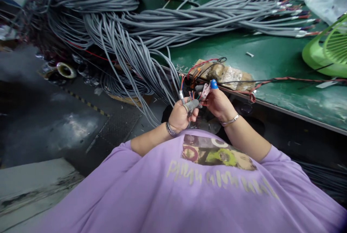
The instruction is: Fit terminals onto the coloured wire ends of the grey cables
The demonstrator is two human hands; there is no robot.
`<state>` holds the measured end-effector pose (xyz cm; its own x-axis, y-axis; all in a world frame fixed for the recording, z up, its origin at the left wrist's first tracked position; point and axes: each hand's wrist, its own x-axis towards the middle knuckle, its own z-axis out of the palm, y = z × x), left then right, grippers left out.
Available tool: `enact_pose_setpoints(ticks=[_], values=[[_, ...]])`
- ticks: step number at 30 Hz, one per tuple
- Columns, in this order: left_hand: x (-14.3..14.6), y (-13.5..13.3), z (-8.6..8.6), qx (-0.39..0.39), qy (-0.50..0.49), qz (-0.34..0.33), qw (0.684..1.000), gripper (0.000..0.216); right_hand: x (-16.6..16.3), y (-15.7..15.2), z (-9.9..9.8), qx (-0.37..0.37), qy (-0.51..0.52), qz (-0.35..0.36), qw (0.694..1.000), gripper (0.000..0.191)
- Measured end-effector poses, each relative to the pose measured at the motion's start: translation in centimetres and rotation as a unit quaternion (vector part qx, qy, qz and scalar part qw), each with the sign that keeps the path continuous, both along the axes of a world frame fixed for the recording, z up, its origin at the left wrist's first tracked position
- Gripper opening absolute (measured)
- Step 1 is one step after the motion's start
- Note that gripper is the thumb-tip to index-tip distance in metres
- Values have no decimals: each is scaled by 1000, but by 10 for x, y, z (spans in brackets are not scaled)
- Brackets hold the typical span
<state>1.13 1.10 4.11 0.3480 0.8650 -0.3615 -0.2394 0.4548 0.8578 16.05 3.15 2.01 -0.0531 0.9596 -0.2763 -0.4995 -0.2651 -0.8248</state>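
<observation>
My left hand (179,116) is closed round a grey cable (181,100) whose stripped end fans out in thin coloured wires (181,81). Grey wrapping covers one of its fingers, and more coloured wire ends (192,94) stick up just above that finger. Close by on the right, my right hand (219,103) pinches a small pale pink piece (206,90), its kind unclear, against the wires. A blue finger cover (214,84) sits on the right thumb. The fingertips of both hands nearly meet and partly hide the wires between them.
A large bundle of grey cables (189,23) lies across the green table (287,54) and hangs over its edge. Before my hands is a taped block (230,75) with red and black wires. A green fan (328,50) stands right; coiled cable (127,84) lies below left.
</observation>
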Motion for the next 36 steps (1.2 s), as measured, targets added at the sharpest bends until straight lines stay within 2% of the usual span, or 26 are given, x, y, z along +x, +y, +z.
enact_pose_setpoints(ticks=[10,18,23,30,33,36], values=[[3,1,-6,-22,-25,-23,999,39,0,2,-5,-3,13,-58,998,58],[6,1,-8,-41,-6,-15,999,41,-8,5,-7,-7,97,-105,990,48],[5,0,-8,-39,-3,-14,999,41,-7,2,-7,-21,124,-71,989,49],[1,-8,-3,-12,5,-12,1000,41,2,-5,-4,-45,106,-12,993,58],[0,-12,-2,10,11,5,1000,43,3,-6,0,-39,97,2,995,51],[2,-14,-2,22,11,28,999,44,2,-7,4,-34,91,-16,995,35]])
